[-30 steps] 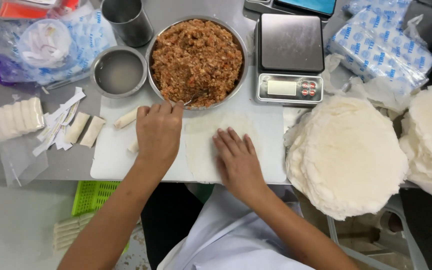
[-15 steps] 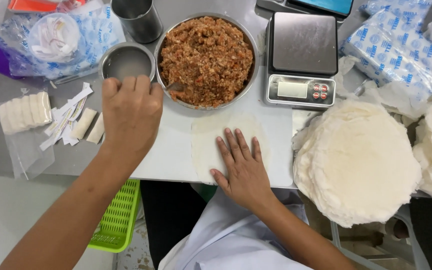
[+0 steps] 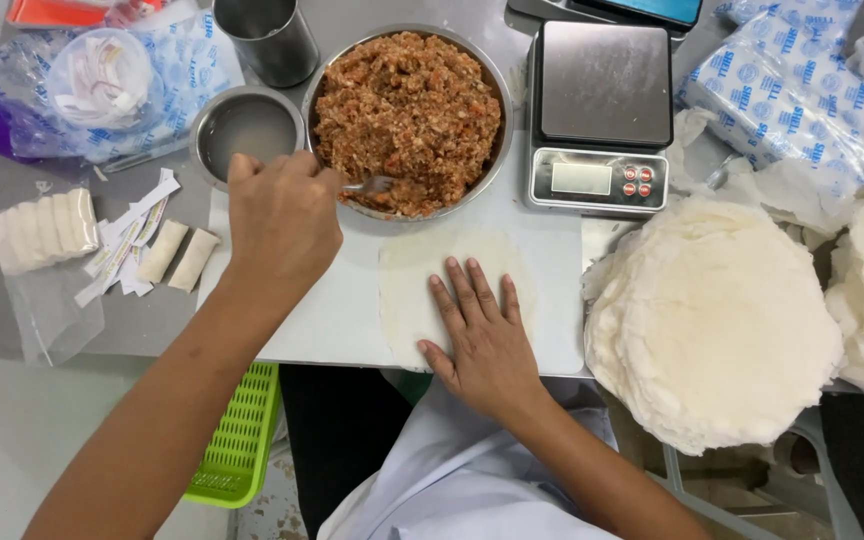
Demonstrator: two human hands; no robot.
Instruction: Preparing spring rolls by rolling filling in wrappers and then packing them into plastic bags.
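Observation:
My left hand (image 3: 282, 215) is closed around the handle of a fork (image 3: 372, 185) whose tines lie in the brown minced filling (image 3: 407, 105) of a large metal bowl (image 3: 500, 140). A thin round wrapper (image 3: 417, 275) lies on the white cutting board (image 3: 322, 320). Pressing flat on that wrapper is my right hand (image 3: 477, 335), fingers spread and holding nothing. Two finished rolls (image 3: 177, 255) lie left of the board, close to my left wrist.
A small metal bowl of liquid (image 3: 247, 130) and a metal cup (image 3: 267, 35) stand left of the filling bowl. A kitchen scale (image 3: 602, 115) is behind the board. Wrapper stacks (image 3: 712, 320) lie right, a bag of rolls (image 3: 42, 230) left, a green basket (image 3: 237, 440) below.
My left hand went from the board up past the small bowl and now grips the fork in the filling. My right hand stayed flat on the wrapper.

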